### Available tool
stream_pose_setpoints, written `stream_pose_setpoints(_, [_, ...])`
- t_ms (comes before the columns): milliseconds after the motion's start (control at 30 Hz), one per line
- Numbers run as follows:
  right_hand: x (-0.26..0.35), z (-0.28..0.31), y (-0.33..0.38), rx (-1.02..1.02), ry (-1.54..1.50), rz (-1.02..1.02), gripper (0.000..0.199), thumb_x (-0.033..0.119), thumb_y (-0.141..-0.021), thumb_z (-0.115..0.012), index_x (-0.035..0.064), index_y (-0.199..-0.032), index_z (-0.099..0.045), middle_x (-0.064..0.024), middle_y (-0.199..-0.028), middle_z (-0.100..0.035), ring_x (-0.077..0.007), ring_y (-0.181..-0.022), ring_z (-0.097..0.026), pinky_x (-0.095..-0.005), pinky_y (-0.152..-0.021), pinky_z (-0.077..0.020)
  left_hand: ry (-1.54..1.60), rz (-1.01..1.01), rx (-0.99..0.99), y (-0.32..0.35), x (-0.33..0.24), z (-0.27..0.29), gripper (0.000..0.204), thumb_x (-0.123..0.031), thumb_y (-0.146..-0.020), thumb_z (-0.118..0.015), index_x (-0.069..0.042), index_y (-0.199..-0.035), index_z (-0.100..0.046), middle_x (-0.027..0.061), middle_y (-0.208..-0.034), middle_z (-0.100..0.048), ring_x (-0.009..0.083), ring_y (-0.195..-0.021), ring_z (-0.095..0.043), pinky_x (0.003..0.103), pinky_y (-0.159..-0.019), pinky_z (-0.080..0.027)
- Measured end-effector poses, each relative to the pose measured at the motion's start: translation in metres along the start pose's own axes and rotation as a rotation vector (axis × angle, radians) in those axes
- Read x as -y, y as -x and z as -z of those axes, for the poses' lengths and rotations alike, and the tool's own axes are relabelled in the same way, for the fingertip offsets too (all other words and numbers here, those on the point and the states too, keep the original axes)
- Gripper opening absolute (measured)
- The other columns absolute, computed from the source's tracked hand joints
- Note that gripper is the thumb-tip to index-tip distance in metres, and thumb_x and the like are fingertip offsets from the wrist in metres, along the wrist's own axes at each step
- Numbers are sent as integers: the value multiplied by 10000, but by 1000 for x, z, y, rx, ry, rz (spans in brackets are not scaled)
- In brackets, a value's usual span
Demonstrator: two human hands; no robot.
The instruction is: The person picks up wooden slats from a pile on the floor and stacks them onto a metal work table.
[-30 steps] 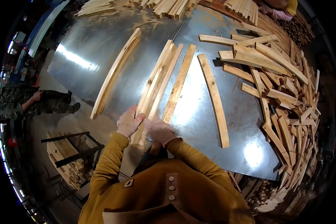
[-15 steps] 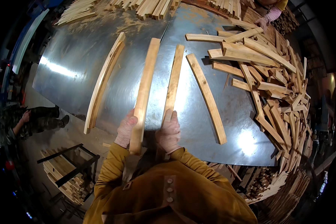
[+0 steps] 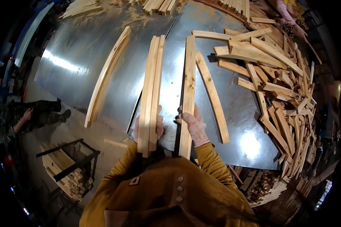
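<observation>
Pale wooden strips (image 3: 150, 94), by their look two lying side by side, stand out lengthwise from my left hand (image 3: 160, 126), which is closed around their near part. My right hand (image 3: 194, 123), in a light knitted glove, grips the near half of a single knotted wooden strip (image 3: 190, 75). Both hands are at the table's near edge, with a gap between them. To the right of my right hand a slightly curved strip (image 3: 213, 96) lies on the metal table top (image 3: 246, 117). Farther left rests another long curved piece (image 3: 107, 77), grooved or doubled along its length.
A jumbled heap of cut wood pieces (image 3: 269, 68) covers the table's right side. Stacked strips (image 3: 159, 5) and sawdust lie at the far edge. Upper right, a co-worker's pink sleeve (image 3: 288, 17) and hand show. At lower left stands a dark metal frame (image 3: 77, 162) with wood.
My right hand has moved right with its strip, widening the gap. The wood in my left hand has turned and now shows a lengthwise line. The co-worker's arm has shifted right.
</observation>
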State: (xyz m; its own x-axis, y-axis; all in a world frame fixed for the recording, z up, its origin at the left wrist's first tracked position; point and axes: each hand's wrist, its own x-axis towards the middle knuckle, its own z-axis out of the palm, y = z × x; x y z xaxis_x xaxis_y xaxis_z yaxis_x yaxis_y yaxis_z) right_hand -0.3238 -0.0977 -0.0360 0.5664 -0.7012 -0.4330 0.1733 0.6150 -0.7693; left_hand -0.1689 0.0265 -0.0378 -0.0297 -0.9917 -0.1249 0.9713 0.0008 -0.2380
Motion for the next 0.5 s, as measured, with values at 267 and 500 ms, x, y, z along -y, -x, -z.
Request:
stream_pose_setpoints(267, [-30, -8, -2, -58, 391, 141, 785, 286, -872, -616, 35, -1464, -166, -202, -1276, -511, -293, -1138, -530, -344, -952, -425, -1388, -122, -462, -12, 12, 12, 509, -412, -962, -406, 13, -1224, -505, 170, -992, -631, 235, -827, -643, 326, -725, -532])
stream_pose_setpoints(500, [2, -26, -2, -241, 1082, -136, 793, 345, -837, -588, 37, -1452, -194, -261, -1205, -561, -377, -1135, -543, -398, -971, -413, -2304, 147, -992, -38, -4, -17, 560, -503, -879, -512, -40, -1189, -573, 217, -993, -654, 357, -915, -631, 411, -815, -476])
